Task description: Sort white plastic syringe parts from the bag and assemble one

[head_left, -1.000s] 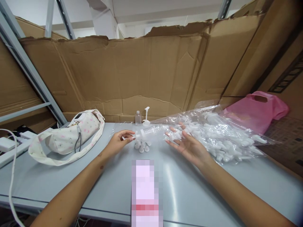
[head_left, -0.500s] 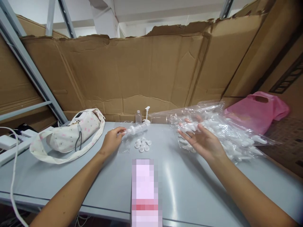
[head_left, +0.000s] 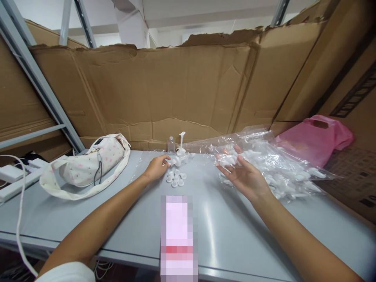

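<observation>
My left hand (head_left: 158,167) pinches the white pump end of a clear plastic bottle (head_left: 183,157), which lies on its side and points right. Right behind it stand an uncapped clear bottle (head_left: 171,145) and an upright white pump (head_left: 181,143). Several small white caps (head_left: 176,179) are grouped just in front of that hand. On the right, my right hand (head_left: 245,172) curls palm-up around the near left part of a clear plastic bag (head_left: 282,172) filled with white pump parts. Some white parts show between its thumb and fingers; the film partly covers the fingertips.
A blurred pink box (head_left: 178,235) is at the table's front middle. To the left are a patterned white bag (head_left: 91,164) and a power strip (head_left: 23,178) with a cable. A pink plastic bag (head_left: 314,137) lies far right. Cardboard (head_left: 176,90) walls the back.
My left hand has moved right, sliding the lying bottle toward the middle behind the caps. My right hand has shifted slightly left, still at the bag of pump parts.
</observation>
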A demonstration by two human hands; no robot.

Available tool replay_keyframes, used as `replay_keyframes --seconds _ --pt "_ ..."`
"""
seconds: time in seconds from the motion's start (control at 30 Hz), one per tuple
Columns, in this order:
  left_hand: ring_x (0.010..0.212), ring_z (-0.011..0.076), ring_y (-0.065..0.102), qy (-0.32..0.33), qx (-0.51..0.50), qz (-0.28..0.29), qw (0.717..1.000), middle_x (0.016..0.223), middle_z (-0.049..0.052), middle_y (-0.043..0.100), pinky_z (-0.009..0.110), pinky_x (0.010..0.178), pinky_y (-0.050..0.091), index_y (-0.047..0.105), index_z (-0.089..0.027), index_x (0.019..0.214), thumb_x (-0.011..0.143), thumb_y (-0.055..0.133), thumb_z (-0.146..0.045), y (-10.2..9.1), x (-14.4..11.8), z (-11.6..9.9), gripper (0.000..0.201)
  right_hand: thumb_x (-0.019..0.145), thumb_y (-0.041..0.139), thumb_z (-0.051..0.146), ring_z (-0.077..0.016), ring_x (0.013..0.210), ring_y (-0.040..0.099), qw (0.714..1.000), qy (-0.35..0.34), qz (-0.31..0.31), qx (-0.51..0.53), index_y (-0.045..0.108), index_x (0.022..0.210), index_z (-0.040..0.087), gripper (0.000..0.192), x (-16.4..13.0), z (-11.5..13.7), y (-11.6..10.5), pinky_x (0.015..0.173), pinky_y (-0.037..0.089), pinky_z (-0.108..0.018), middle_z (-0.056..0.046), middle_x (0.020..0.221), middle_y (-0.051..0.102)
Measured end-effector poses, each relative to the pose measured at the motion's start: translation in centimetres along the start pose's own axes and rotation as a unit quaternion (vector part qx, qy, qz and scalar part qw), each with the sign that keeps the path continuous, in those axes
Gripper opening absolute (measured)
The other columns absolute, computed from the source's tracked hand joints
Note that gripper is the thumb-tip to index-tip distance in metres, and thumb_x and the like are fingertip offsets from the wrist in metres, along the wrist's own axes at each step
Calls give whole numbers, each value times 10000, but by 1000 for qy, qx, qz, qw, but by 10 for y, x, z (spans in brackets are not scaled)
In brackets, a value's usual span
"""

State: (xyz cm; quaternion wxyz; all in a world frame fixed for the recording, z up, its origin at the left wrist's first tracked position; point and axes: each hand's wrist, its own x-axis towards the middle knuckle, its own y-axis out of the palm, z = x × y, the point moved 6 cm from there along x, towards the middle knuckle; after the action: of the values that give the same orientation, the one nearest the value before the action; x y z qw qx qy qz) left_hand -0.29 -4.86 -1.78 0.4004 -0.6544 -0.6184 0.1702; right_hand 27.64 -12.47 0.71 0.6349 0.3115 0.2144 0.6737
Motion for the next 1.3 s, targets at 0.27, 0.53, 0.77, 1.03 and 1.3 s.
replay_keyframes --seconds 0.27,0.53,0.77,1.03,1.3 --pt "744 175 592 -4 -23 15 1000 923 59 644 270 642 464 622 -186 999 732 567 -244 13 1 -13 279 769 654 224 -145 816 667 1000 8 2 -5 561 1082 362 354 1 -4 -2 927 507 -417 57 1021 667" --pt "991 219 546 21 -71 -38 997 1068 66 583 335 819 453 625 -210 962 772 537 -251 -4 -20 -32 213 767 663 262 -181 993 637 999 19 0 -33 538 1129 369 397 -1 -8 0 957 482 -422 44 1085 652" --pt "1035 204 578 -45 -288 12 957 1175 108 587 327 864 469 554 -165 1109 806 552 -298 -14 -51 -50 331 785 649 314 -207 1085 595 997 35 14 -61 502 1188 397 437 -6 -13 6 971 463 -435 20 1239 588" --pt "1071 213 583 -151 -483 91 858 1209 139 592 370 979 407 501 -154 1206 782 645 -303 -6 -63 -39 472 813 619 339 -222 1105 582 993 44 75 -80 475 1223 405 440 -13 -14 19 1003 404 -505 10 1270 570" --pt "1059 208 579 -122 -466 115 869 1119 123 635 366 976 396 612 -152 905 767 664 -323 1 -58 -47 226 793 644 360 -245 1107 580 991 47 70 -104 476 1239 396 478 -13 -15 21 943 465 -484 -11 1283 561"
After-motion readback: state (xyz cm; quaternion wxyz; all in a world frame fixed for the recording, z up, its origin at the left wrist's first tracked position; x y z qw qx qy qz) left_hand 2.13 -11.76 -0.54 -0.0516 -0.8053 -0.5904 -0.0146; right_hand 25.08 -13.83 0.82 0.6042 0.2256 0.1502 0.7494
